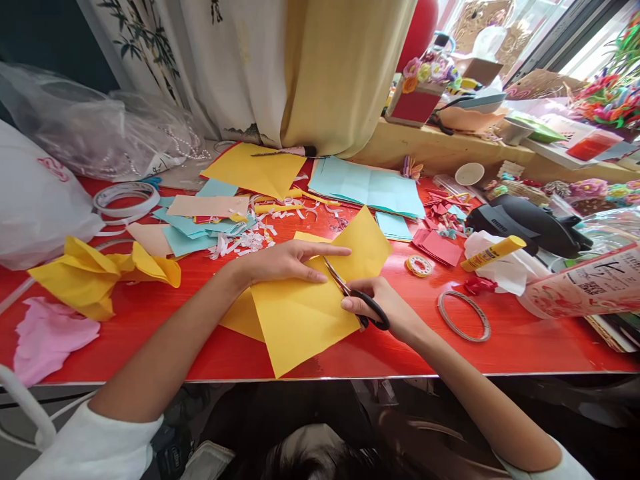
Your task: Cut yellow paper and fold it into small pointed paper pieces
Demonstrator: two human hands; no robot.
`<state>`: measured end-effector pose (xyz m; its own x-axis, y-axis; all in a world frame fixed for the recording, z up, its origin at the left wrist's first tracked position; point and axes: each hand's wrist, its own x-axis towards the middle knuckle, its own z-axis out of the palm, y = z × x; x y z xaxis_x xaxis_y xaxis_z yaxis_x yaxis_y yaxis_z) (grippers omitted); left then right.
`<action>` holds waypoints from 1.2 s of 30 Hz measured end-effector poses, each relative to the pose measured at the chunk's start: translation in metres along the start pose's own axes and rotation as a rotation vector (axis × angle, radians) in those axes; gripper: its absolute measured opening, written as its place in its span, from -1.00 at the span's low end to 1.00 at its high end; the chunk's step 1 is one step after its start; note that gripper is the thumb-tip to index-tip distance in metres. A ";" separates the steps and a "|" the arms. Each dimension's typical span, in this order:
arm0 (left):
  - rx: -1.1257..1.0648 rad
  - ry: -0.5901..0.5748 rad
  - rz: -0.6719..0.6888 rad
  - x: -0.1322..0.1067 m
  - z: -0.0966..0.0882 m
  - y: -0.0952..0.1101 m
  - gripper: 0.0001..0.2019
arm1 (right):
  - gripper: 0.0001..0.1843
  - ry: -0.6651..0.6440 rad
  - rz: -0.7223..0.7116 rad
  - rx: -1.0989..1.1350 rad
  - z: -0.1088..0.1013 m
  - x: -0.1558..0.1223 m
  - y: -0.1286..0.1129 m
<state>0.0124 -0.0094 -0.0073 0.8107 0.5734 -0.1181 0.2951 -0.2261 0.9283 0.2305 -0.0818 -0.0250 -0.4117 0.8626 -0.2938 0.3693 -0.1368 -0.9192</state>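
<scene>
A sheet of yellow paper lies near the front edge of the red table, with more yellow paper beneath it. My left hand rests on its upper part, index finger and thumb stretched out and apart. Black-handled scissors are in my right hand, fingers through the loops. Their blades point up and left into the yellow paper, just beside my left fingertips. An upper flap of yellow paper stands out beyond the blades. Part of the handles is hidden by my right fingers.
White paper shreds and blue paper pieces lie behind my left hand. Folded blue sheets are at the back. Crumpled yellow paper sits left. A tape ring, glue stick and black tape dispenser are right.
</scene>
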 end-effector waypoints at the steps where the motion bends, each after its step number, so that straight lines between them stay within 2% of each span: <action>1: 0.001 -0.011 0.000 0.001 0.001 0.000 -0.46 | -0.55 -0.005 -0.003 -0.006 0.000 0.000 0.000; 8: -0.013 -0.044 0.058 0.005 0.005 -0.008 -0.35 | -0.58 0.024 0.021 -0.031 0.003 0.004 -0.002; 17: 0.044 -0.052 0.106 0.007 0.005 -0.011 -0.41 | -0.57 0.068 0.058 -0.081 0.007 0.005 -0.005; 27: 0.071 -0.038 0.127 0.008 0.005 -0.013 -0.37 | -0.53 0.120 0.010 -0.050 0.010 0.005 -0.002; 32: 0.247 -0.046 0.061 0.005 0.002 -0.010 -0.33 | -0.58 0.111 0.020 -0.045 0.010 0.005 0.000; 36: 0.376 -0.041 -0.017 -0.002 -0.006 -0.005 -0.21 | -0.62 0.009 0.106 -0.051 0.003 0.002 0.000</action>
<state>0.0062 -0.0044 -0.0100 0.8214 0.5492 -0.1539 0.4679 -0.4945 0.7325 0.2272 -0.0820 -0.0266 -0.3610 0.8487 -0.3864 0.4527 -0.2028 -0.8683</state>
